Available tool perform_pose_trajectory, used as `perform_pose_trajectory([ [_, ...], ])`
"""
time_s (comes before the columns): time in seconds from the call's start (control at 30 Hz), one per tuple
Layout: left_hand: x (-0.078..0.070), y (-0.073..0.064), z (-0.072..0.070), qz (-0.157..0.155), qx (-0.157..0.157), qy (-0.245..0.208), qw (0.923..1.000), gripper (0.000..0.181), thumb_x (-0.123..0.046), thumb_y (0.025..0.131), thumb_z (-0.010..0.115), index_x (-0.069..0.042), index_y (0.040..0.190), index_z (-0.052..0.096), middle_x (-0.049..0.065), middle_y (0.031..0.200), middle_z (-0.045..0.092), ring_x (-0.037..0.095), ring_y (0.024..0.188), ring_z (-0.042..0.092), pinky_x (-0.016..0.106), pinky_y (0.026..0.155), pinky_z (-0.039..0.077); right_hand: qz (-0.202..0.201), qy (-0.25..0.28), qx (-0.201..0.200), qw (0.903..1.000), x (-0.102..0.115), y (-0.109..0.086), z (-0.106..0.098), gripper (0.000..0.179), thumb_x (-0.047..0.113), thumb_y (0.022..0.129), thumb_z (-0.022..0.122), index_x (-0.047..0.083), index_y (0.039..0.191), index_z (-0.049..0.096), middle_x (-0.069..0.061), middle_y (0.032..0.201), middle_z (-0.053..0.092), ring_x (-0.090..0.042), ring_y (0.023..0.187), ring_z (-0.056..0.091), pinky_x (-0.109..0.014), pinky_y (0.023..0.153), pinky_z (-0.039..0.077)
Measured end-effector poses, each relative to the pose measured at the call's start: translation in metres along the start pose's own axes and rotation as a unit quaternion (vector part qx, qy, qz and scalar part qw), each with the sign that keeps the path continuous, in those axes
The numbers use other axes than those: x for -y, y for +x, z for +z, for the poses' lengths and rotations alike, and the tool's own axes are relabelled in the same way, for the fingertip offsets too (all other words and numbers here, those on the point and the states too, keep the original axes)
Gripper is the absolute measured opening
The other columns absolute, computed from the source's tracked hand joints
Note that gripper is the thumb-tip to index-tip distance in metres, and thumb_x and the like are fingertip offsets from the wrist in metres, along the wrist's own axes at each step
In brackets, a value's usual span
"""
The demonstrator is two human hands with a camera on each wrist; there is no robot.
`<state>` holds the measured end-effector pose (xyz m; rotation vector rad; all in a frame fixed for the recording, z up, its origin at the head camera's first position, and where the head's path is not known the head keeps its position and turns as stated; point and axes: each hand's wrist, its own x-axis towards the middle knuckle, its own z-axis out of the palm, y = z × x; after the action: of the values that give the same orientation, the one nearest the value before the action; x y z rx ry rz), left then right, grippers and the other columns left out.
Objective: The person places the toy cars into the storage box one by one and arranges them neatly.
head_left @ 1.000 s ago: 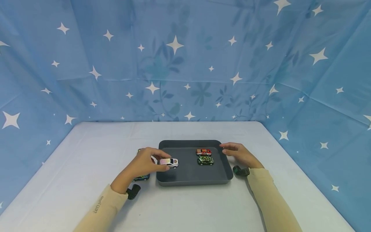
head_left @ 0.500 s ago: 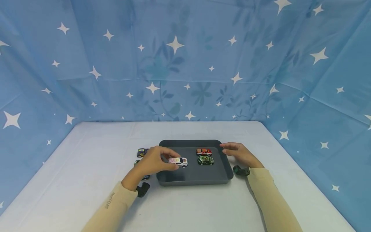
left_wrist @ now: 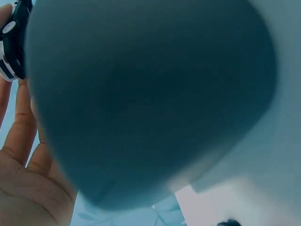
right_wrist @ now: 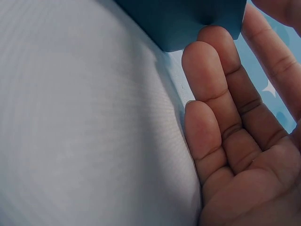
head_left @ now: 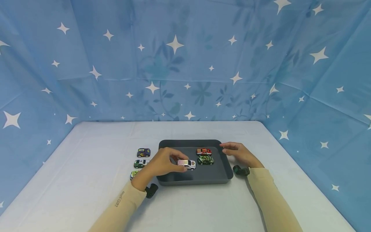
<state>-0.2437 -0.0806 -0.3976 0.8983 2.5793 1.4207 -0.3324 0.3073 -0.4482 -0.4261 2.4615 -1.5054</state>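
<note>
My left hand (head_left: 163, 162) pinches a white toy car (head_left: 186, 164) with a pink-checked roof between thumb and fingers. It holds the car over the middle of a dark grey tray (head_left: 194, 183). In the left wrist view the car's underside and a wheel (left_wrist: 8, 27) show at the upper left; the tray's blurred bulk fills much of that view. A red toy car (head_left: 204, 152) and a green camouflage toy car (head_left: 205, 160) stand inside the tray, right of the held one. At the tray's right rim rests my right hand (head_left: 241, 155), its fingers (right_wrist: 202, 70) loosely bent and holding nothing.
Left of the tray, a purple toy car (head_left: 143, 152), a white-and-green toy car (head_left: 140, 163) and a yellow-green toy car (head_left: 134, 174) stand in a column, the last partly behind my left wrist. A white cloth (head_left: 95, 154) covers the table; a starry blue curtain (head_left: 185, 64) hangs behind.
My left hand has carried the white toy car rightward, from the tray's left side to its middle. The cars left of the tray have come into fuller view. My right hand has stayed put.
</note>
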Motion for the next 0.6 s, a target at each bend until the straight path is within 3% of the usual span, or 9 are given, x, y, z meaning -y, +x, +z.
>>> perform_pose_trajectory([
  [0.37,-0.006,0.009,0.011,-0.019,-0.012,0.030,0.9993,0.031,-0.018,0.088,0.092,-0.013,0.117,0.085,0.001,0.115,0.079,0.015,0.099,0.067,0.036,0.087,0.057,0.005,0.001,-0.001,1.0000,0.003,-0.001,0.003,0.049,0.022,0.107,0.068,-0.005,0.148,0.061,-0.028,0.158,0.052,-0.047,0.146,0.049,-0.071,0.123,0.028],
  [0.6,-0.009,0.013,0.019,-0.028,-0.015,0.025,0.9992,0.030,-0.018,0.088,0.092,-0.014,0.116,0.085,0.001,0.113,0.080,0.013,0.095,0.067,0.034,0.084,0.058,0.017,-0.004,-0.007,0.9998,0.005,-0.001,0.003,0.050,0.023,0.107,0.069,-0.005,0.147,0.062,-0.028,0.157,0.053,-0.049,0.149,0.045,-0.072,0.123,0.027],
])
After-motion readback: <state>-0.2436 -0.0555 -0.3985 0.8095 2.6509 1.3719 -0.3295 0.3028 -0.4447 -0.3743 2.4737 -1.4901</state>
